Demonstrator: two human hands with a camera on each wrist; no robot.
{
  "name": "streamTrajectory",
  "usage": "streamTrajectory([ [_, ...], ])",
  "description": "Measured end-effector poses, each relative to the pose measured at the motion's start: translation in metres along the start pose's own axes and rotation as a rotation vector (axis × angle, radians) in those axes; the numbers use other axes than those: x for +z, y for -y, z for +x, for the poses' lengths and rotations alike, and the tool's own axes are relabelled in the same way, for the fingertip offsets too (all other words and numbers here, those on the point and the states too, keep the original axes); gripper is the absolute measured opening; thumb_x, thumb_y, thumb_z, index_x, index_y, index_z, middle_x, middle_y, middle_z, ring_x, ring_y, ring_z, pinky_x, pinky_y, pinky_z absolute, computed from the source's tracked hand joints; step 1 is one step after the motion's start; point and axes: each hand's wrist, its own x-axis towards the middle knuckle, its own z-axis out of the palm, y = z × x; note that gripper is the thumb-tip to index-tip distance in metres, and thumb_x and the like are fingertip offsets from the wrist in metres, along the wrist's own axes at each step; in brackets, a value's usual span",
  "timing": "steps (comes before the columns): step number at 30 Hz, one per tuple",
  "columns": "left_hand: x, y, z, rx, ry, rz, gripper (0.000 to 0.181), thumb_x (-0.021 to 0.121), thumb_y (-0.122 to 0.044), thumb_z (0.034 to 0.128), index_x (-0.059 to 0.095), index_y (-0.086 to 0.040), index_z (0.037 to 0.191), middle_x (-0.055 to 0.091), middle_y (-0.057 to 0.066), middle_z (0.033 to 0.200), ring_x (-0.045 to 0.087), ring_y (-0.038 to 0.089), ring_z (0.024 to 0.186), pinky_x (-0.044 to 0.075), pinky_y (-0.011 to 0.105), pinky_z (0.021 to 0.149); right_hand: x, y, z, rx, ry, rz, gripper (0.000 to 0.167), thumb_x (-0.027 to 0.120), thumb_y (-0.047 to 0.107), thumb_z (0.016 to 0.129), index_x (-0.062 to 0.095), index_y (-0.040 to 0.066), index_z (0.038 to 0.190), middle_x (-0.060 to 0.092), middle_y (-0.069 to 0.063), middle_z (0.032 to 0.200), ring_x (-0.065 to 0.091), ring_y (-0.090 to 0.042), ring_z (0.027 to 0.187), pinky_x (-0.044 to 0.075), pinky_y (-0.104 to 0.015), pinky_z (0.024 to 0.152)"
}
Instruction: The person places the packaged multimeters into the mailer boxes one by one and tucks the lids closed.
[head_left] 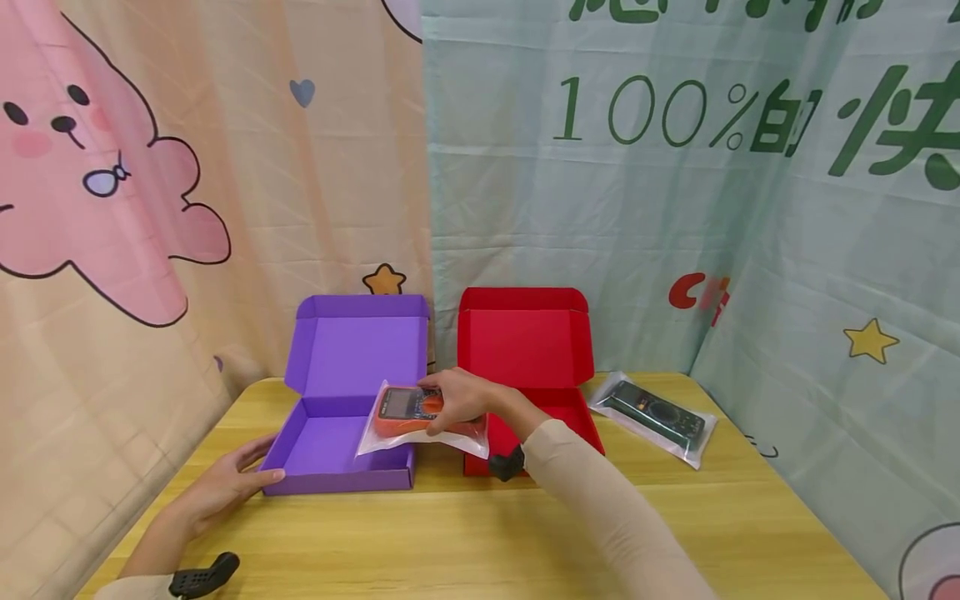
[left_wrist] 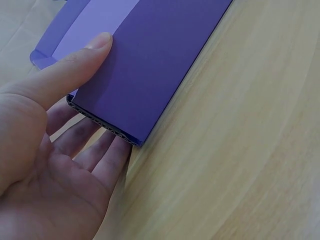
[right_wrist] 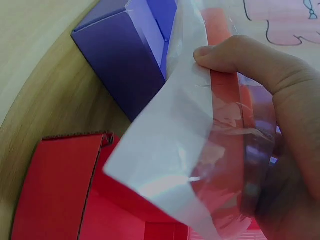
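Note:
In the head view my right hand [head_left: 467, 395] grips an orange multimeter [head_left: 397, 423] in a clear plastic bag, over the gap between two open boxes. The right wrist view shows the thumb pressed on one side of the bagged multimeter [right_wrist: 225, 95]; the fingers behind it are mostly hidden. My left hand [head_left: 225, 485] holds the front left corner of the purple box [head_left: 341, 482], whose lid stands up. In the left wrist view its thumb lies over the wall of the purple box [left_wrist: 145, 70], with the fingers against the side.
An open red box [head_left: 525, 337] stands right of the purple one, lid raised. Farther right on the wooden table [head_left: 450, 533] lies a dark multimeter [head_left: 654, 412] in a plastic bag. Printed curtains [head_left: 570, 208] hang behind the table.

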Motion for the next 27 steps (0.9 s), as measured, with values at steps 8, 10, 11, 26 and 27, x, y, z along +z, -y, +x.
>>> streamTrajectory([
  [8,-0.001,-0.001,-0.001,-0.012,0.003,0.016,0.088,0.068,-0.012,0.1009,0.007,0.009,0.161,0.007,0.037,0.164,0.049,-0.002,0.119,0.045,0.017,0.094,0.006,0.007,0.015,-0.029,-0.006,-0.045,0.08,0.085,0.036,0.08,0.053,0.008,0.149,0.062,0.006,0.103,0.057,-0.011,0.091,0.051,-0.023,0.074],
  [10,-0.001,-0.001,-0.002,-0.006,0.004,0.017,0.087,0.067,-0.012,0.1011,0.007,0.009,0.161,0.007,0.037,0.163,0.049,-0.004,0.117,0.046,0.017,0.094,0.007,0.009,0.018,-0.037,-0.002,-0.061,0.081,0.085,0.037,0.08,0.053,0.007,0.149,0.062,0.006,0.102,0.057,-0.011,0.091,0.051,-0.022,0.074],
  [11,-0.001,-0.001,-0.002,-0.002,0.002,0.019,0.086,0.067,-0.011,0.1011,0.008,0.009,0.161,0.008,0.037,0.163,0.049,-0.005,0.117,0.046,0.017,0.093,0.007,0.01,0.019,-0.038,-0.001,-0.07,0.081,0.084,0.037,0.08,0.053,0.007,0.149,0.062,0.007,0.102,0.057,-0.01,0.091,0.051,-0.022,0.074],
  [26,0.001,-0.001,0.0,-0.012,-0.013,0.038,0.086,0.067,-0.013,0.1015,0.008,0.009,0.161,0.008,0.037,0.164,0.028,0.042,0.144,0.045,0.017,0.095,0.02,0.028,0.047,-0.028,-0.022,-0.074,0.085,0.087,0.035,0.08,0.05,0.006,0.151,0.061,0.007,0.1,0.057,-0.01,0.087,0.05,-0.022,0.07],
  [27,0.001,-0.001,0.0,-0.018,-0.015,0.035,0.087,0.067,-0.013,0.1014,0.008,0.008,0.161,0.008,0.036,0.164,0.028,0.042,0.144,0.045,0.018,0.095,0.022,0.029,0.05,-0.032,-0.021,-0.072,0.085,0.088,0.034,0.08,0.051,0.006,0.151,0.061,0.007,0.1,0.057,-0.011,0.087,0.05,-0.022,0.071],
])
